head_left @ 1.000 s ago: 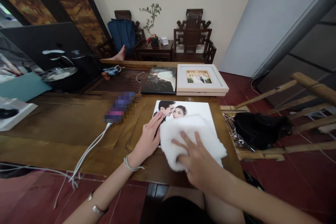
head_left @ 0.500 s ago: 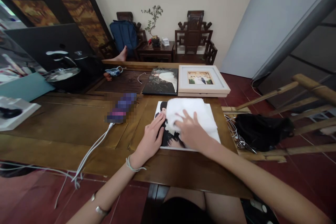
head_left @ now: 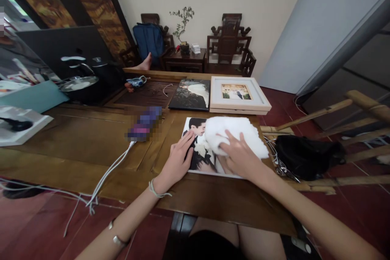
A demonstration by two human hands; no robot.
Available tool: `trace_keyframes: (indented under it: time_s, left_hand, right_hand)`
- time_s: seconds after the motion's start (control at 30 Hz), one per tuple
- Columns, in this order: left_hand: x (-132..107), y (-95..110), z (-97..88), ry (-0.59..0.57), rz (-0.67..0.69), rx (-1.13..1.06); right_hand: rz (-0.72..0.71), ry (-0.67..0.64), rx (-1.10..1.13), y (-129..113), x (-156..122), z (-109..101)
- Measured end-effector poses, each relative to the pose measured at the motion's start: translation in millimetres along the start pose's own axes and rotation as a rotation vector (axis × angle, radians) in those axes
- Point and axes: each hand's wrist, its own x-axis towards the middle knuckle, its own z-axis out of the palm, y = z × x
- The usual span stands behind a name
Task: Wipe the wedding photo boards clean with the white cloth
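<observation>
A large unframed wedding photo (head_left: 198, 150) lies flat on the wooden table (head_left: 76, 138) in front of me. My left hand (head_left: 178, 162) rests flat on its left edge, fingers stretched out. My right hand (head_left: 240, 158) presses a fluffy white cloth (head_left: 234, 132) onto the right half of the photo, fingers spread over the cloth's near side. The cloth hides the picture's right part.
Behind the photo lie a dark photo print (head_left: 191, 94) and a white framed picture (head_left: 239, 95). A white cable (head_left: 109, 170) runs off the table's near edge. A black bag (head_left: 307, 152) sits on bamboo poles at right. Carved chairs (head_left: 230, 46) stand at the wall.
My right hand slid the cloth from the photo's near edge up to its far part, then right. The left hand stayed on the photo's left edge.
</observation>
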Motion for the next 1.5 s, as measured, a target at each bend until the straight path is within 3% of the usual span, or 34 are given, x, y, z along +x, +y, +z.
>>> trace_keyframes:
  time_s: [0.1, 0.17, 0.33, 0.43, 0.57, 0.67, 0.77, 0.9, 1.03, 1.13, 1.37, 1.43, 1.5]
  left_hand:
    - [-1, 2, -3.9, 0.044, 0.003, -0.100]
    - [-2, 5, -8.3, 0.123, -0.011, -0.189]
    - [-4, 6, -15.0, 0.311, -0.048, -0.292]
    - [-4, 4, -11.7, 0.241, 0.012, -0.230]
    - [-3, 5, -4.3, 0.085, 0.025, -0.082]
    - [-2, 5, -0.6, 0.040, 0.017, 0.012]
    - [-1, 2, 0.8, 0.028, 0.046, 0.037]
    - [-1, -2, 0.8, 0.050, 0.049, 0.053]
    - [-1, -3, 0.1, 0.042, 0.027, 0.076]
    - [-2, -2, 0.0, 0.043, 0.034, 0.053]
    - [-2, 0, 0.0, 0.034, 0.036, 0.023]
    - [-2, 0, 0.2, 0.035, 0.038, 0.022]
    - [-2, 0, 0.7, 0.046, 0.040, 0.020]
  right_hand:
    - [0.024, 0.060, -0.070, -3, 30, 5]
    - [-0.061, 0.050, -0.056, -18, 38, 8]
    - [-0.374, -0.066, 0.053, -55, 10, 8]
    - [-0.393, -0.134, 0.136, -55, -22, 0]
    - [-0.192, -0.155, 0.145, -27, -36, -11]
    - [-0.060, -0.081, 0.066, -1, -10, -13]
    - [-0.037, -0.011, 0.060, 10, 35, -10]
    - [-0.106, 0.033, 0.125, -8, 87, -6]
    - [-0.151, 0.048, 0.156, -23, 101, -2]
    - [-0.121, 0.052, 0.174, -10, 88, -3]
    - [0.072, 0.065, 0.089, 61, 24, -5]
    - [0.087, 0.067, 0.045, 63, -2, 0]
    - [0.067, 0.053, 0.025, 49, -32, 5]
